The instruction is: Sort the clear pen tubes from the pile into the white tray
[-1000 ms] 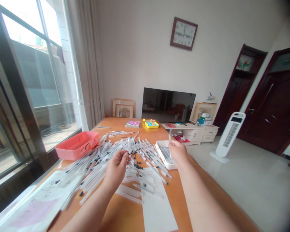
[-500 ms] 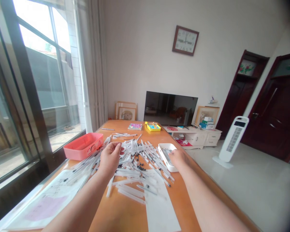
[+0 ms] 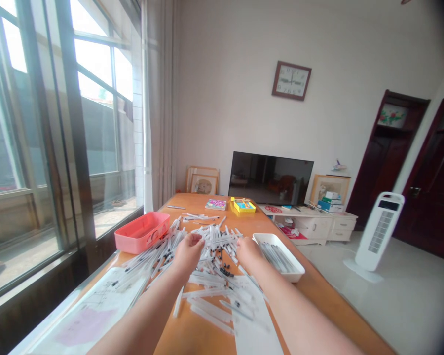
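The pile of clear pen tubes (image 3: 210, 246) lies mid-table on the orange table (image 3: 192, 330), with the tubes' long axes fanned in mixed directions. It sits directly under and ahead of both hands. The left hand (image 3: 190, 249) is on the pink tray (image 3: 140, 236) side and the right hand (image 3: 248, 248) is just beside the white tray (image 3: 298, 271). Both hands' fingers curl down into the tubes; whether either pinches one cannot be told.

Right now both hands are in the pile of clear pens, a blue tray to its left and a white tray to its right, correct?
Not quite: the head view shows the left tray is pink, not blue. The rest holds: the left hand and right hand are in the pile of clear pens, with the white tray to its right.
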The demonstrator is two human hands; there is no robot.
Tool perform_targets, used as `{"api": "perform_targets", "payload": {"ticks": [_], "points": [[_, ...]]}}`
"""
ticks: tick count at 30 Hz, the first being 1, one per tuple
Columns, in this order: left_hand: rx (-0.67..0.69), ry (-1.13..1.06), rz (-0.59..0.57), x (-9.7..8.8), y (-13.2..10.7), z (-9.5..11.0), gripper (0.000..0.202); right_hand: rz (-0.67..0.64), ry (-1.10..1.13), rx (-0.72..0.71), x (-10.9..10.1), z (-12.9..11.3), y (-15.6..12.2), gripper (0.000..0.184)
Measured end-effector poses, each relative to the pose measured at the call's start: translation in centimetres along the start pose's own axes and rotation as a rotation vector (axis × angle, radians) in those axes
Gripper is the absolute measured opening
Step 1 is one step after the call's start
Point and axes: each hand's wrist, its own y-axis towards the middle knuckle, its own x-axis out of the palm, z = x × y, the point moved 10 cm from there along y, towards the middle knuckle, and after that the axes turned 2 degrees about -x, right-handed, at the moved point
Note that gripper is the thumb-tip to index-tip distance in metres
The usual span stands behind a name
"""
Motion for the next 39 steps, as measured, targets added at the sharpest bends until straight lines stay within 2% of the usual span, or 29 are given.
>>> {"api": "perform_targets", "payload": {"ticks": [4,8,12,16,19,25,31,34,36,39], "points": [[0.142,0.217,-0.07,2.3,0.6,0.2,0.019,-0.013,-0.044,-0.053,1.2,-1.3,2.1,0.035],[0.256,0.381,-0.154,4.8,1.0,0.7,0.015,-0.028,-0.075,-0.112,2.1,-2.4,3.8,0.047],[0.284,0.458,-0.193,6.5,1.5,0.6,0.012,-0.066,-0.095,-0.133,3.1,-2.2,4.7,0.049],[0.271,0.454,-0.186,6.8,1.8,-0.1,0.015,-0.068,-0.08,-0.156,3.5,-1.8,4.7,0.039],[0.257,0.404,-0.178,6.7,1.8,-0.6,0.015,-0.057,-0.025,-0.178,3.1,-1.8,4.5,0.03],[0.187,0.188,-0.158,6.3,1.9,-0.5,0.025,-0.005,0.221,-0.201,0.5,-2.4,3.6,0.02],[0.119,-0.083,-0.192,6.5,0.8,1.9,0.049,-0.061,0.577,-0.304,-1.3,-5.5,1.4,0.02],[0.014,-0.304,-0.24,7.0,0.1,2.1,0.043,-0.095,0.76,-0.353,-2.0,-6.9,0.4,0.016],[-0.013,-0.34,-0.216,6.7,0.0,2.1,0.039,-0.118,0.775,-0.351,-1.9,-7.1,0.1,0.018],[-0.034,-0.34,-0.13,5.5,0.2,1.7,0.04,-0.096,0.64,-0.26,-1.3,-5.6,0.8,0.024]]}}
